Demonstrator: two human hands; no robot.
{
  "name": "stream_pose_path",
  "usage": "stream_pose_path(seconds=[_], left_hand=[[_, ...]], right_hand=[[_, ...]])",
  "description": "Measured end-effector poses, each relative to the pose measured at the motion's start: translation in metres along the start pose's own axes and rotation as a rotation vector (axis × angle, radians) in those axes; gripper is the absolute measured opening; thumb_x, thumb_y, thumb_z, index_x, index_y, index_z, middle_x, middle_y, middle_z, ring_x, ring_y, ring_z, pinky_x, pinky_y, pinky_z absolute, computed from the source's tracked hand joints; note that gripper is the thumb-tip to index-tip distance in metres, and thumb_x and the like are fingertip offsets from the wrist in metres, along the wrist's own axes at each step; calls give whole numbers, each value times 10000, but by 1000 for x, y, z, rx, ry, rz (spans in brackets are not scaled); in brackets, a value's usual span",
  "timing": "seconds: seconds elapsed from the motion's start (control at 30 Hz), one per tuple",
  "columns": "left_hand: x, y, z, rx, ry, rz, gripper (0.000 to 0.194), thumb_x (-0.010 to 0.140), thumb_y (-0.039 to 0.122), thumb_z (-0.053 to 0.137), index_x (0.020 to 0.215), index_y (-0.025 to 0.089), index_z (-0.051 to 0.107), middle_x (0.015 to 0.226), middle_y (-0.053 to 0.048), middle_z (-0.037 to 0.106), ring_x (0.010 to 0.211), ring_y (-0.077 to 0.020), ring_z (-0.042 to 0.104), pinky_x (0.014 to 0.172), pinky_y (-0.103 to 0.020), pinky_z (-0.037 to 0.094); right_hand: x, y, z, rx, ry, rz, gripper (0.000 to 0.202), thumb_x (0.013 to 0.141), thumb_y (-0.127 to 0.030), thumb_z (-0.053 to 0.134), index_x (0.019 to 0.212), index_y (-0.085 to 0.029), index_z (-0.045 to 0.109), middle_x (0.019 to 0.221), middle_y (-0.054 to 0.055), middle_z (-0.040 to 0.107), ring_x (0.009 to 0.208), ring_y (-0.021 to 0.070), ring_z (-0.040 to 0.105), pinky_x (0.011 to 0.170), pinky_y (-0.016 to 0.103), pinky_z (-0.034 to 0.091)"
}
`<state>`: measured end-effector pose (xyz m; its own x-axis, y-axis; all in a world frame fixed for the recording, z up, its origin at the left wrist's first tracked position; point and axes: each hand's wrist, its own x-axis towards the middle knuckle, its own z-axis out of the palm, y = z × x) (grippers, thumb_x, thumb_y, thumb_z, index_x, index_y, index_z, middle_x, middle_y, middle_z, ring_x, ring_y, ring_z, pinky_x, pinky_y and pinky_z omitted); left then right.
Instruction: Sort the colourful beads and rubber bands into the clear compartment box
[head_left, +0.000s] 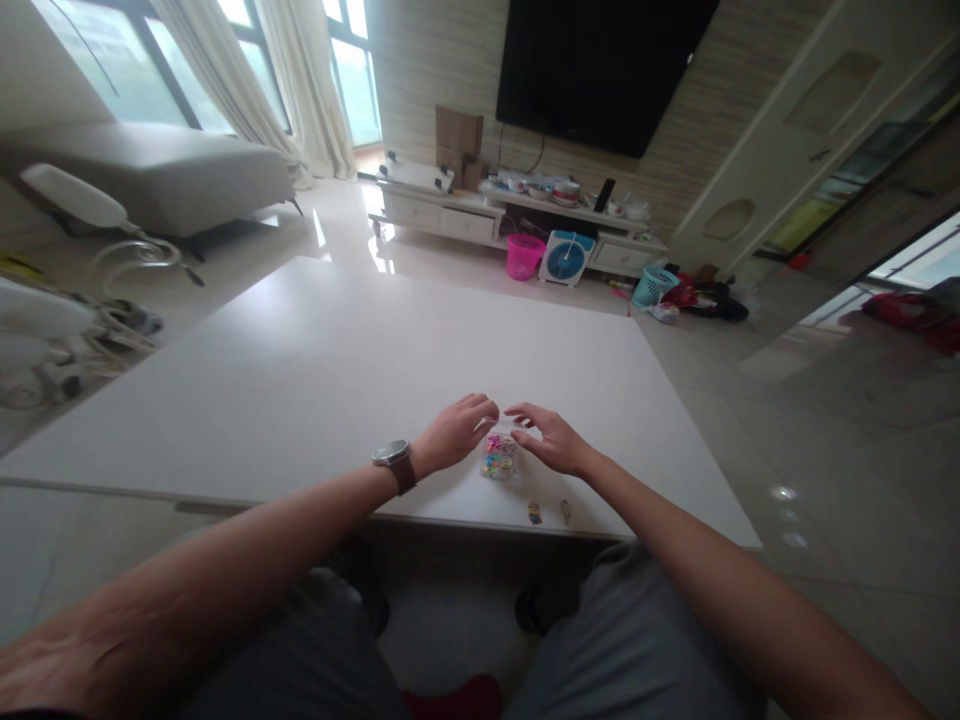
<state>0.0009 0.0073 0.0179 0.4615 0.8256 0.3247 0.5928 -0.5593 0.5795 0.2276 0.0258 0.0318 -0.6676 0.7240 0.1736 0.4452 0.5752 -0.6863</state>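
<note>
A small clear box (pixel 500 458) full of colourful little pieces rests near the front edge of the white table (pixel 360 350). At its upper left is my left hand (pixel 456 430), fingers curled at what looks like the raised clear lid (pixel 504 424). My right hand (pixel 551 438) is at the box's upper right, thumb and fingers apart beside the same clear edge. A small yellow and blue figure (pixel 534 513) lies to the right of the box, close to the table edge, with a small metallic item (pixel 565 511) beside it.
My legs (pixel 300 640) are below the table's front edge. Beyond the table stand a pink basket (pixel 523 257), a blue fan (pixel 566 258) and a teal basket (pixel 654 287), before a low cabinet (pixel 469 222). White chairs (pixel 75 195) are at the left.
</note>
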Motion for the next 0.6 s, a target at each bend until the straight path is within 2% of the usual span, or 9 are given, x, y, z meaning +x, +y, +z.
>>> stream_pose_path(seconds=[0.17, 0.3, 0.47, 0.6], left_hand=[[4, -5, 7, -247, 37, -177, 152, 901, 305, 517, 932, 183, 603, 805, -19, 639, 728, -143, 576, 696, -288, 480], [5, -6, 13, -443, 21, -272, 213, 820, 292, 611, 999, 179, 594, 707, 15, 630, 663, -127, 574, 639, -261, 457], [4, -5, 16, -621, -28, -323, 303, 795, 268, 651, 1066, 179, 549, 659, 38, 630, 616, -116, 592, 612, -245, 450], [3, -9, 18, -678, -83, -329, 476, 820, 356, 665, 1218, 206, 451, 787, 13, 665, 636, -121, 621, 621, -258, 485]], right_hand=[[0, -3, -2, -77, 124, -94, 689, 812, -369, 707, 1417, -264, 393, 1333, 116, 515, 1136, 258, 564, 946, 455, 502], [1, -5, -5, -198, 72, -181, 684, 790, -352, 739, 1396, -274, 432, 1299, 109, 509, 1242, 296, 480, 1053, 498, 428], [4, -6, -2, -237, 54, -177, 684, 761, -344, 766, 1368, -257, 463, 1255, 106, 528, 1179, 291, 494, 1010, 474, 452], [5, 7, -7, -275, 84, -129, 721, 709, -303, 784, 1358, -247, 476, 1209, 99, 556, 1133, 289, 509, 988, 480, 447]])
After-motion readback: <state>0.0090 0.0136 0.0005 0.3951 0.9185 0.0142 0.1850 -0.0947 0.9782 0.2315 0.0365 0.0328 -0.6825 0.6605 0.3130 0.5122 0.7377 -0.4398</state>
